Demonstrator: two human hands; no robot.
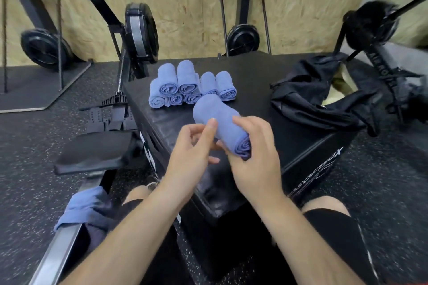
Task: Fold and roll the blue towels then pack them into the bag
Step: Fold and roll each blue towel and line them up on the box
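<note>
- My right hand [254,157] was clamped round the near end of the rolled towel [220,120], fingers curled over the top. That was a proper grip.
- My left hand [194,148] was loose and mostly straight, with the index fingertip [213,122] resting against the roll's side. It held nothing.
- Risk one: only one end was gripped. If my fingers had slackened, I reckon the outer flap would have sprung and the roll gone soft.
- Risk two: the pile of rolled towels [185,85] was stacked two layers high on the box [266,69]. A careless nudge could have tipped the top ones off.
- Risk three: the bag [319,99] lay crumpled at the right of the box. I couldn't tell if its mouth was open, so packing one-handed might have snagged.
- The roll ran from my right palm away and leftward, its far end close to the pile. I couldn't tell whether it touched.
- One loose towel [85,206] lay by my left knee, not yet rolled.
</note>
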